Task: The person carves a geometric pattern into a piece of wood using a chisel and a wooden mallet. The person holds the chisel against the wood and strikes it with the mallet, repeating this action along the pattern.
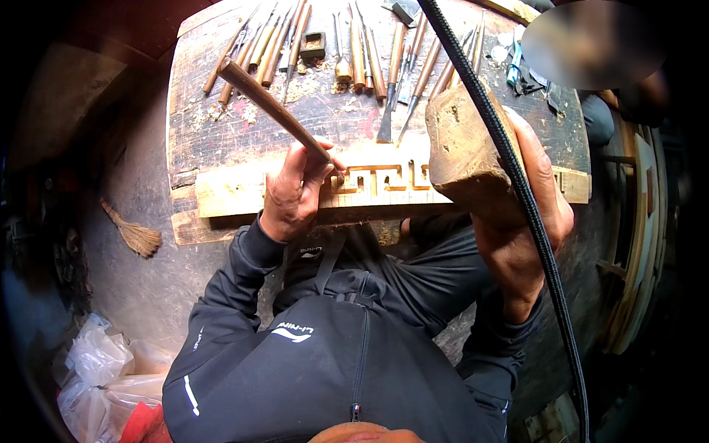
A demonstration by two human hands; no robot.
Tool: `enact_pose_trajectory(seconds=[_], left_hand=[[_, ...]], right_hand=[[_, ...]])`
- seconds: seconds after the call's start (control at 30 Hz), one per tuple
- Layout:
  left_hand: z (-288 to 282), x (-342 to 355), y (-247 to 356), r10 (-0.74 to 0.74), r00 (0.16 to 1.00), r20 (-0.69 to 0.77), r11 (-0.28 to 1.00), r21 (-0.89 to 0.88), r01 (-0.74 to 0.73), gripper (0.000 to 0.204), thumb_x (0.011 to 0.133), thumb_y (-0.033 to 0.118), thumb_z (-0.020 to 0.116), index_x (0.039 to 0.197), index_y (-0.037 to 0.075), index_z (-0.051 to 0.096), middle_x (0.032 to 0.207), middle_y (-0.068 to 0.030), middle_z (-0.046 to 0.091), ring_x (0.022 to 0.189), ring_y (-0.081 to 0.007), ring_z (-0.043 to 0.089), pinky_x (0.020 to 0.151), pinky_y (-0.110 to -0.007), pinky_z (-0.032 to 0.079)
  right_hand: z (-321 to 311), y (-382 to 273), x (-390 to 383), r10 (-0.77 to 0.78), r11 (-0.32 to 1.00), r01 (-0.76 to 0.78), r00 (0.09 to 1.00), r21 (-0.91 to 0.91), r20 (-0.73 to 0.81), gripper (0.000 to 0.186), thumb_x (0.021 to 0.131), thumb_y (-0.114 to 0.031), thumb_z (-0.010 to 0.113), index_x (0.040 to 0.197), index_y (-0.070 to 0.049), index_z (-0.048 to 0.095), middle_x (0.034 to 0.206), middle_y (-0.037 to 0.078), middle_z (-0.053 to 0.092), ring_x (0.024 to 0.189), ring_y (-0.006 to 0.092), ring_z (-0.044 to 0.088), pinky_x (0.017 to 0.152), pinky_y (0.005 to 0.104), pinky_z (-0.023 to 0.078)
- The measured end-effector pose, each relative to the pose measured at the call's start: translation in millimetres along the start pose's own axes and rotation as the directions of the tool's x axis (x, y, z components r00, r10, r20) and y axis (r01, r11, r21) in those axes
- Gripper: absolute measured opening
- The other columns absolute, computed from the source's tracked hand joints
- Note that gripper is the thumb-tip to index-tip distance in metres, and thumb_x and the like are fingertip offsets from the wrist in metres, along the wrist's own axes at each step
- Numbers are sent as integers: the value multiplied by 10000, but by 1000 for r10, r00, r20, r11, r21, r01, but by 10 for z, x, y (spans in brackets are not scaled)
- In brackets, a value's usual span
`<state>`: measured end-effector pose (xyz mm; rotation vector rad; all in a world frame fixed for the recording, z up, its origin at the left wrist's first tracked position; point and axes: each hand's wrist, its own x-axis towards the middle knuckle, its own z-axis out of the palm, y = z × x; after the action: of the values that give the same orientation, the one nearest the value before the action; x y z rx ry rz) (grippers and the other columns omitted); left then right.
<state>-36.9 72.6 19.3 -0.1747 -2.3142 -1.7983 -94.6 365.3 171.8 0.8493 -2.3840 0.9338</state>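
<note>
Board (399, 196) lay at 12 o'clock from wearer (317, 369); left hand (294, 193), at 11, had fingers curled round tool (269, 109); right hand (552, 201), at 1, gripped block (459, 140), fingers wide; steadying tool for square, light taps seemed wise.

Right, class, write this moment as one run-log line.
left hand: gripping wooden-handled tool, lower end at carved board | right hand: holding wooden block | bench: other tools, wood shavings
</note>
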Motion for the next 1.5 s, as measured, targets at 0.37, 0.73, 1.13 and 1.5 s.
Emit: enact_pose_trajectory(seconds=[0.37, 0.73, 1.13, 1.5], left_hand=[[-32, 68, 119, 136, 988, 73, 981, 127, -145, 307, 1090, -104, 619, 1376, 5, 599, 1024, -137, 785, 971, -218, 801, 854, -343, 629], [2, 106, 174, 237, 959, 153, 914, 300, -273, 280, 1051, -73, 674, 1314, 20, 644, 1035, -139, 809, 915, -354, 821, 784, -409, 636], [42, -16, 6, 372, 917, 147, 800, 449, -397, 175, 1038, 3, 755, 1206, 5, 705, 1004, -151, 822, 823, -292, 812, 740, -396, 636], [158, -140, -149, 215, 954, -207, 965, 197, -175, 255, 986, -36, 841, 1187, -29, 685, 922, -138, 822, 821, -190, 819, 740, -325, 633]], right_hand=[[76, 19, 152, -58, 998, 58, 998, 20, 9, 660, 897, -209, 924, 1482, -18, 685, 1289, 231, 785, 1167, 397, 800, 992, 432, 628], [4, -28, 864, -403, 884, 429, 901, -188, 162, 742, 765, -15, 894, 1471, -159, 720, 1266, 151, 800, 1083, 367, 808, 885, 434, 657], [305, -150, 467, -182, 881, 264, 955, -393, 233, 769, 772, 58, 782, 1511, -133, 685, 1252, 184, 727, 1084, 362, 745, 862, 446, 647], [67, 65, 203, -53, 932, 96, 990, -350, 129, 816, 763, 0, 878, 1542, -166, 697, 1333, 159, 788, 1154, 360, 803, 982, 419, 645]])
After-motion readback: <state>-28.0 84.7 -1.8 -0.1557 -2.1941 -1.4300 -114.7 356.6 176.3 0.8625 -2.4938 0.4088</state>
